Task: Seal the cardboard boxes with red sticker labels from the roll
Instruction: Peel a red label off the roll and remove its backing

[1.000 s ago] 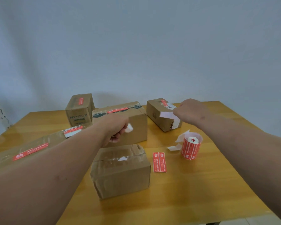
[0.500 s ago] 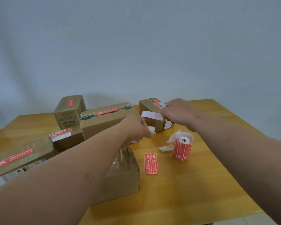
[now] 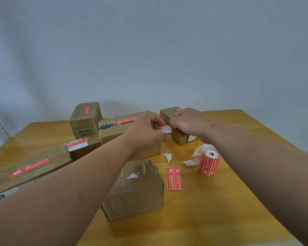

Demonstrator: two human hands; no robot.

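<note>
Holding a small white strip (image 3: 166, 129) between them, the left hand (image 3: 146, 129) and right hand (image 3: 187, 124) meet above the far middle of the wooden table (image 3: 220, 210); both pinch it with curled fingers.

- Sticker roll (image 3: 209, 162): red, upright, right of centre, with white backing scraps (image 3: 190, 162) just to its left.
- Loose red labels (image 3: 174, 178): a pair lying flat, between the roll and the near box.
- Near box (image 3: 135, 190): unlabelled, crumpled top, centre.
- Long box (image 3: 28, 171): left, red label on top.
- Low box (image 3: 84, 148): behind it, red and white label.
- Wide box (image 3: 117, 128): far centre, red label, partly behind the left hand.
- Upright box (image 3: 84, 119): far left, red label.
- Small box (image 3: 180, 137): far right, mostly behind the right hand.
</note>
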